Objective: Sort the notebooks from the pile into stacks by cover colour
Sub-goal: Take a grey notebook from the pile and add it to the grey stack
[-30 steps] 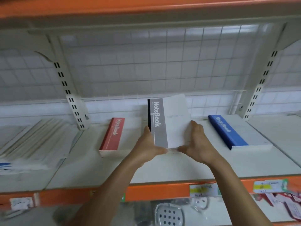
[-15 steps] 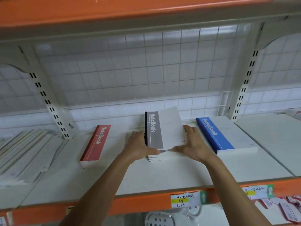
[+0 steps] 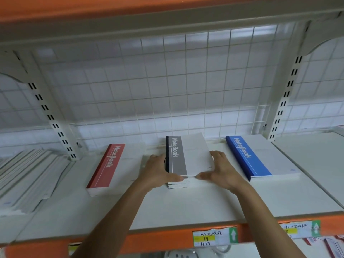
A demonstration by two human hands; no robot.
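Both of the person's bare hands meet on one grey notebook at the middle of the shelf. The left grip grasps this notebook at its dark spine, with the fingers curled against the left edge and the thumb lying along the near edge. The right grip grasps the opposite, white side in mirror fashion, with the fingers along the right edge and the thumb pointing inward along the near edge. The two thumbs nearly meet.

We read "NoteBook" on the grey band beside the spine; the rest of the cover is white. Directly beneath the held notebook we see the near edges of a grey stack, which it covers. Whether it lies fully flat on that stack we cannot tell.

To the left, apart from the hands, lies a red stack with its red band uppermost. To the right, near the right grip, lies a blue stack. Farther left, beyond a slotted upright, a pile of pale notebooks lies fanned out on the neighbouring section.

Behind the stacks stands a white wire grid. The orange front rail of the shelf carries a handwritten price label, and an upper shelf with an orange edge spans the top.
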